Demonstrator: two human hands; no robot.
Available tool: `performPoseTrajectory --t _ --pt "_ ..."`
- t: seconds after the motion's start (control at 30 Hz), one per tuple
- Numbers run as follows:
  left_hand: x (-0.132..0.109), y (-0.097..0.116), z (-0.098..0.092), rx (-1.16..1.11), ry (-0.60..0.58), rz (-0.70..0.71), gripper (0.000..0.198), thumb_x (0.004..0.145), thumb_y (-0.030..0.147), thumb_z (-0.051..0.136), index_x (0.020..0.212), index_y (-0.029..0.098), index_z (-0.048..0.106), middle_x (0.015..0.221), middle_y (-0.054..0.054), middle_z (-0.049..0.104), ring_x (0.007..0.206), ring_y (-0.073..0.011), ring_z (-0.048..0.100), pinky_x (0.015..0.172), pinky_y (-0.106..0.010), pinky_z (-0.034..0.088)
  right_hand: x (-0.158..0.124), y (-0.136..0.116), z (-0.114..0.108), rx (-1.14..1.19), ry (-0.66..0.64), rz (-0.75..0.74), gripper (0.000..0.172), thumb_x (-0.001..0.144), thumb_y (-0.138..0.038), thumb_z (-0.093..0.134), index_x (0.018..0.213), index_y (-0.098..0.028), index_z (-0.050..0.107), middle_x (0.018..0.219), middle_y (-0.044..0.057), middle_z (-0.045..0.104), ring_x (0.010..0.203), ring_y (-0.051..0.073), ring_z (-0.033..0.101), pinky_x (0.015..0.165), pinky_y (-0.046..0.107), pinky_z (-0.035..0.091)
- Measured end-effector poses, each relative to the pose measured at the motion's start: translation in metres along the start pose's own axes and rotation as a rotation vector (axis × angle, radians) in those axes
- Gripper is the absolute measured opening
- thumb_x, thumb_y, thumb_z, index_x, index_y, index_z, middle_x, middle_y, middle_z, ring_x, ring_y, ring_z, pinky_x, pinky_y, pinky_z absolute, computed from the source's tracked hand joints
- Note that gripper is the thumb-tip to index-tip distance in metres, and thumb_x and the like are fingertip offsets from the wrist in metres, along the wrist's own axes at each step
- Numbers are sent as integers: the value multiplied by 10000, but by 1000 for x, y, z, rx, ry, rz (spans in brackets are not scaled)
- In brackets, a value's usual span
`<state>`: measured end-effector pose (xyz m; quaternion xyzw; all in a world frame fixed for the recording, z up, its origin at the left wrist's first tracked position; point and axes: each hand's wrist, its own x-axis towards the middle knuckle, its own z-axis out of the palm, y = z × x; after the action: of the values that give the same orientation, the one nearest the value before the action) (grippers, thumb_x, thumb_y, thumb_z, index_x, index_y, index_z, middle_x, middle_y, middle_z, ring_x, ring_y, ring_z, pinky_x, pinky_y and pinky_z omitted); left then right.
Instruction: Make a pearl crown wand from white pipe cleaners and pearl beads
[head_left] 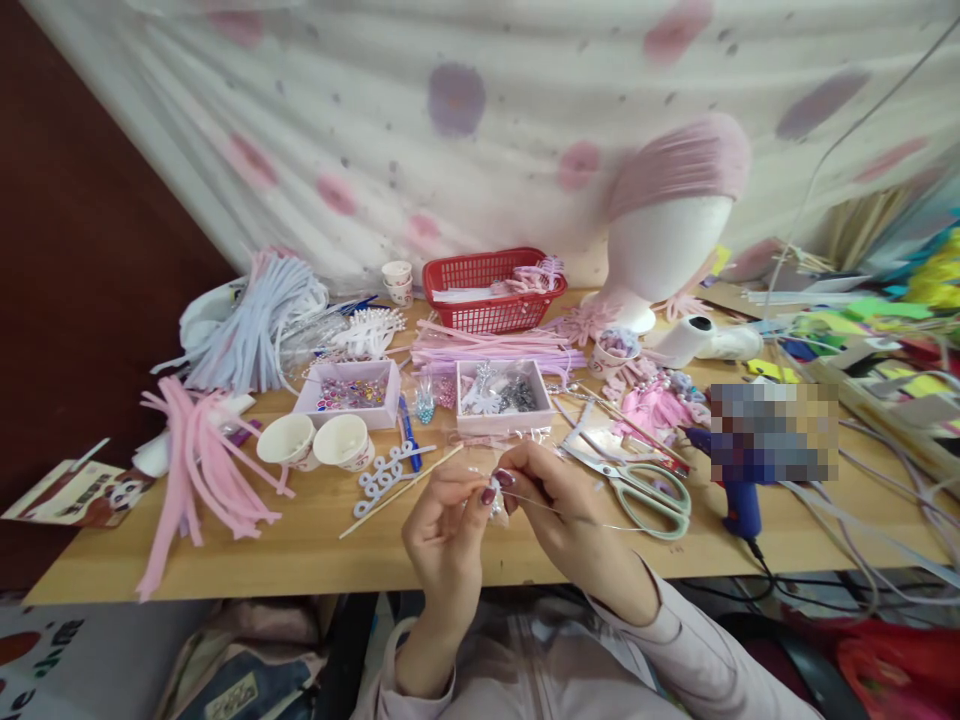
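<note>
Close together over the front of the table, my left hand [447, 525] and my right hand [559, 515] meet at the fingertips. Between thumb and fingers, my left hand pinches a small white beaded piece [496, 505], partly hidden by the fingers. My right thumb and forefinger close on a thin pale thread [540, 503] at the top of that piece; the thread trails right across the back of the hand. Green-handled scissors [651, 497] lie just right of my right hand. A looped pale-lilac pipe-cleaner shape [384, 480] and a wooden stick [401, 492] lie left of my left hand.
Two paper cups [343, 443], a lilac box of gems [352, 395] and a box of silver charms [506, 398] stand ahead. Behind are a red basket [491, 262] and a foam head [667, 240]. A blue glue gun [742, 500] with cord is right; pink pipe cleaners [199, 465] left.
</note>
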<state>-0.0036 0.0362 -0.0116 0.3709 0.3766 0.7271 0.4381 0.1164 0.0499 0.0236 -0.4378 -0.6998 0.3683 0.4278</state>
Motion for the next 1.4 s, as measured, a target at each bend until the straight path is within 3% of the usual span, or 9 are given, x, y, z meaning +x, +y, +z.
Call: performPoseTrajectory --t 0.3,0.47,0.57,0.73,0.83,0.97,1.03,1.2,1.4 --pt "2 -8 -8 328 134 271 141 876 215 660 743 200 617 798 -4 624 772 -152 606 698 -252 491 -7 0 16 18 -181 137 231 982 -219 357 763 -214 431 695 -10 486 623 134 463 592 248 375" --pt "6 -10 -17 364 117 366 124 916 127 579 850 225 616 871 -4 663 871 -154 644 840 -292 498 -6 -13 6 -180 -326 28 146 928 -139 363 890 -208 486 736 14 574 640 145 514 593 242 356" --pt "10 -9 -25 387 46 384 118 905 111 591 870 214 637 866 -18 693 879 -157 668 838 -290 520 -1 -21 -5 -329 -365 -60 144 935 -179 404 820 -200 488 633 -14 506 547 129 428 541 242 291" --pt "14 5 -33 289 -76 210 70 859 186 682 793 182 656 798 -36 719 789 -169 706 732 -257 560 20 -33 -32 -456 -429 -244 172 954 -177 432 844 -170 564 607 -16 516 522 120 406 528 251 253" --pt "14 15 -34 142 -157 35 96 836 226 722 771 180 669 791 -37 721 778 -165 706 725 -243 555 39 -31 -49 -323 -495 -282 205 969 -160 433 876 -163 616 675 3 602 567 110 479 575 224 333" --pt "19 18 -31 -28 -271 -22 126 829 259 735 744 179 686 741 -31 696 743 -152 673 699 -235 535 59 -10 -57 -81 -648 -258 221 985 -214 466 883 -151 652 767 25 656 678 117 572 663 212 430" --pt "24 14 -26 -80 -240 -19 147 826 284 739 737 184 679 745 -23 686 746 -149 661 723 -252 533 60 2 -50 -25 -623 -239 221 986 -231 474 890 -147 654 796 31 658 718 127 585 696 224 454" --pt "39 -4 -12 95 73 201 168 837 307 723 761 184 636 773 -14 677 758 -147 658 710 -255 527 41 14 -19 -69 -420 -153 219 993 -237 458 872 -170 628 787 24 638 725 144 570 701 255 453" --pt "59 -11 0 287 105 313 125 908 288 629 847 181 610 799 -19 684 728 -142 666 682 -256 523 32 -5 -7 -93 -336 -65 213 981 -193 394 808 -193 517 735 -7 550 673 130 512 649 237 418"
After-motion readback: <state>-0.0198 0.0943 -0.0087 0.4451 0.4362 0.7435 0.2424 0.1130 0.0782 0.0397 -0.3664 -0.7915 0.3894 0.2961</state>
